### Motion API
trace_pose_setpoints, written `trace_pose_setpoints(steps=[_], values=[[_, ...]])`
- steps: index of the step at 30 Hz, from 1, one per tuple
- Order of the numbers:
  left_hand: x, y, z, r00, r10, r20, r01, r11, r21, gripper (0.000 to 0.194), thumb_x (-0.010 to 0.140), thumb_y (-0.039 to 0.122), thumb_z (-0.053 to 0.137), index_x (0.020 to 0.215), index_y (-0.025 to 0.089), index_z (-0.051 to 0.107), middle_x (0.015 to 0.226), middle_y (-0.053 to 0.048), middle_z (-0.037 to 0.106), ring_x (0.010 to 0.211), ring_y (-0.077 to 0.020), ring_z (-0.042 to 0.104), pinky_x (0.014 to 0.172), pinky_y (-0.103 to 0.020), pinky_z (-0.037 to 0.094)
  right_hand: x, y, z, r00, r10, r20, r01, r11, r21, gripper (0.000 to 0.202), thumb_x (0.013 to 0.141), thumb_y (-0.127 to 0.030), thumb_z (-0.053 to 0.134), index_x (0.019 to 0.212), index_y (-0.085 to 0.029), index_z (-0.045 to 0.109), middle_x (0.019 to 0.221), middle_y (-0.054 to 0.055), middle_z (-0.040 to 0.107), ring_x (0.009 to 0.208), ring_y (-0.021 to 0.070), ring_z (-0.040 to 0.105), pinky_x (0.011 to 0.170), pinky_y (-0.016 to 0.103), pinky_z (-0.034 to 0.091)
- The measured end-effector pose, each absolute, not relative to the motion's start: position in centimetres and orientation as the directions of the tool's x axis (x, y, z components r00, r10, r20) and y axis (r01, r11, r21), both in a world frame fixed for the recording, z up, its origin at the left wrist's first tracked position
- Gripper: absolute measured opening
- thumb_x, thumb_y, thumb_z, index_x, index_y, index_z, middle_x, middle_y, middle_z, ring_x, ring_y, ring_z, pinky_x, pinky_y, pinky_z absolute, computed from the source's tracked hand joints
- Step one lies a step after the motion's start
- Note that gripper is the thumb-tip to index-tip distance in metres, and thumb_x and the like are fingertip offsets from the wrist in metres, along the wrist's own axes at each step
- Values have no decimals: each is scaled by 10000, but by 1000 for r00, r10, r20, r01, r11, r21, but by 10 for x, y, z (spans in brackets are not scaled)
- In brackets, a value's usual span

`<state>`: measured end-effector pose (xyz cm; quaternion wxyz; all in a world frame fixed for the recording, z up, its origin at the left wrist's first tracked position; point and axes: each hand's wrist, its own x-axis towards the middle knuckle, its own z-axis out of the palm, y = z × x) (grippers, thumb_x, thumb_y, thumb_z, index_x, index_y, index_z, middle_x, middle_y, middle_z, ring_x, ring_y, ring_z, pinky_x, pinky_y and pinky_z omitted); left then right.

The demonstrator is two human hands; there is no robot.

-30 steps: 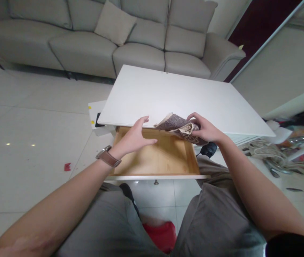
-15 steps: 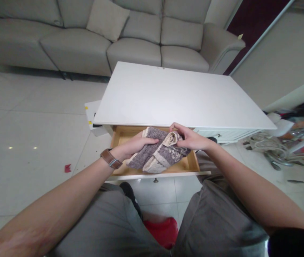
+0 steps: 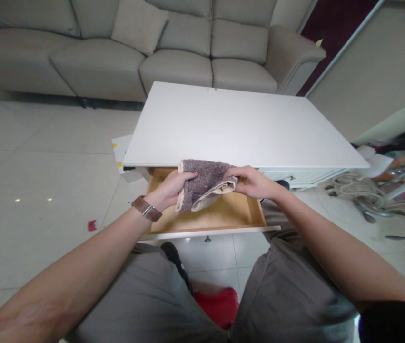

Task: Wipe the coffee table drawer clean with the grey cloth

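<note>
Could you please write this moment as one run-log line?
left hand: holding cloth | right hand: holding cloth | cloth: folded, above drawer | drawer: pulled out

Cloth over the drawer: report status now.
Left hand, right hand: both gripping cloth. Cloth folded, held over open drawer. No obstruction seen; table just beyond.

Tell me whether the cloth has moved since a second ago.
Yes, leftward: the cloth was almost wholly right of the drawer knob; now it extends to both sides of it.
</note>
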<state>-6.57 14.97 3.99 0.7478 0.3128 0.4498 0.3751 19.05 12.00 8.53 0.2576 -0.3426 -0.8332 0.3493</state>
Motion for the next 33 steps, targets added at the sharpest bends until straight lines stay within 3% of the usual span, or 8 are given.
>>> trace_pose_setpoints(steps=[4, 7, 11, 17, 22, 24, 28, 33], values=[[-59, 147, 34, 224, 892, -392, -309, 446, 840, 305, 691, 126, 808, 993, 118, 761, 977, -103, 813, 871, -234, 753, 930, -401, 595, 183, 113, 87, -742, 656, 139, 265, 477, -838, 171, 889, -139, 660, 1041, -164, 736, 964, 52, 749, 878, 187, 675, 814, 302, 527], [-50, 137, 38, 323, 877, -355, -247, 441, 863, 295, 674, 167, 834, 958, 124, 765, 976, -97, 811, 887, -238, 738, 912, -384, 578, 173, 110, 85, -728, 668, 157, 220, 444, -868, 206, 894, -143, 646, 1083, -164, 723, 1012, 55, 751, 914, 191, 675, 832, 304, 527], [-43, 124, 44, 514, 788, -340, -125, 461, 879, 331, 691, 255, 838, 987, 122, 776, 974, -100, 806, 884, -241, 724, 825, -346, 553, 167, 112, 80, -640, 750, 170, 303, 449, -840, 222, 887, -134, 585, 1062, -177, 715, 1011, 33, 744, 934, 189, 663, 863, 312, 509], [-46, 126, 39, 550, 746, -375, -82, 495, 865, 275, 701, 323, 799, 893, 135, 743, 837, -55, 775, 745, -190, 674, 720, -303, 514, 167, 113, 75, -474, 867, 153, 412, 372, -832, 193, 846, -186, 592, 1009, -177, 694, 955, 17, 720, 894, 193, 635, 837, 313, 481], [-52, 131, 36, 662, 643, -385, -103, 588, 803, 244, 730, 382, 722, 775, 144, 689, 777, -72, 752, 719, -211, 682, 711, -333, 536, 162, 108, 75, -329, 930, 163, 486, 315, -815, 115, 880, -245, 579, 957, -192, 647, 879, 2, 676, 846, 191, 611, 797, 302, 457], [-56, 130, 38, 727, 594, -344, -97, 585, 805, 271, 689, 313, 767, 890, 140, 712, 848, -75, 775, 780, -227, 712, 749, -338, 554, 161, 107, 74, -282, 942, 180, 509, 306, -805, 100, 889, -256, 574, 952, -201, 630, 875, 3, 671, 855, 197, 610, 805, 306, 456], [-58, 123, 42, 789, 553, -269, -75, 521, 850, 636, 574, 91, 869, 1174, 175, 675, 1023, -71, 797, 954, -249, 741, 865, -349, 574, 160, 107, 70, -242, 939, 246, 566, 343, -750, 134, 910, -244, 554, 1024, -213, 617, 938, 25, 686, 907, 222, 625, 851, 334, 457], [-41, 112, 40, 654, 662, -366, -131, 576, 807, 480, 640, 66, 822, 1086, 159, 670, 1016, -87, 791, 888, -218, 744, 846, -349, 592, 161, 110, 63, -192, 901, 389, 709, 402, -579, 220, 898, -265, 632, 1110, -227, 587, 1056, 79, 640, 978, 268, 573, 892, 397, 457]])
